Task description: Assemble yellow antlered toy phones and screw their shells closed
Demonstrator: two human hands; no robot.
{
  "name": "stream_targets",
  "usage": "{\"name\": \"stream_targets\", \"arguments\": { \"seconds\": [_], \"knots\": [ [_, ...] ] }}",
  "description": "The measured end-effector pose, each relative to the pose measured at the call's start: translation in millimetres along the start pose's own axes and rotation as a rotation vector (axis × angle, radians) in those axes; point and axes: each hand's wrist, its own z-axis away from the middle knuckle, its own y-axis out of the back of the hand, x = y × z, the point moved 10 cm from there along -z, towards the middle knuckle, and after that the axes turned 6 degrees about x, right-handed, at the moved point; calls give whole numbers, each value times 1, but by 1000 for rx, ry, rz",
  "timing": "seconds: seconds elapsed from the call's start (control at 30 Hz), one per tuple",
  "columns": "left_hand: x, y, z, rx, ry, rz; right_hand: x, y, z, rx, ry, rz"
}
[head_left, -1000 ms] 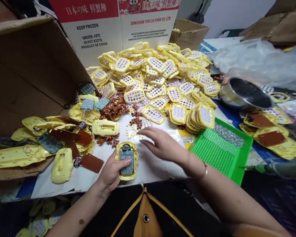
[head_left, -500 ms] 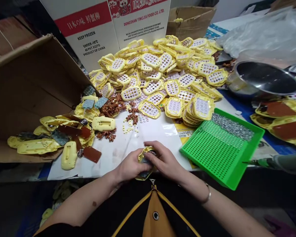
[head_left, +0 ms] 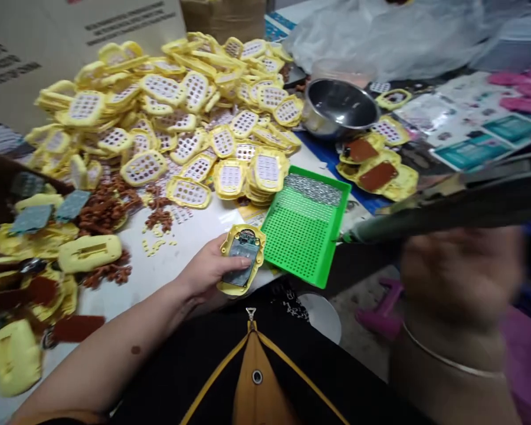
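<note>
My left hand (head_left: 210, 265) is closed around a yellow plastic toy-phone shell (head_left: 259, 260). The shell lies open side up, with a grey rectangular plate and a green circuit board (head_left: 248, 237) inside; my thumb presses on the plate. At the right, my right hand (head_left: 462, 277) is smeared by motion, right below the dark body of a screwdriver-like power tool (head_left: 407, 221). Its fingers cannot be made out, so whether they grip the tool is unclear. The tool's thin tip points left at the edge of the green perforated tray (head_left: 307, 254), which holds many small metal screws (head_left: 314, 189).
A heap of yellow shells with white button sheets (head_left: 163, 88) fills the back. Brown rubbery pieces (head_left: 101, 212) and yellow shells with grey plates lie at left. A steel bowl (head_left: 340, 112) stands beyond the tray, near shells with brown plates (head_left: 378, 177).
My right hand has left the shell and swung far right to the tool. My left hand still holds the shell, now turned open. The whole view has shifted to the right.
</note>
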Motion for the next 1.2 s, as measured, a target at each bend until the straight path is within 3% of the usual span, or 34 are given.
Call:
{"name": "stream_targets", "arguments": {
  "seconds": [0.1, 0.2, 0.43, 0.7, 1.2],
  "knots": [
    [-2, -33, -15, -57, 33, -35, 18, -25, -47, -25, -101, -288],
    [-2, -53, -26, -78, 43, -20, 18, -42, -74, -43, -127, -470],
    [-1, -82, -48, -132, 31, 69, 22, -46, -90, 110, 29, -528],
    [-4, -88, -61, -85, 58, 69, 39, -48, -86, 199, 147, -549],
    [-6, -84, -58, -75, 110, 95, 47, -62, -85, 107, 97, -398]
  ]
}}
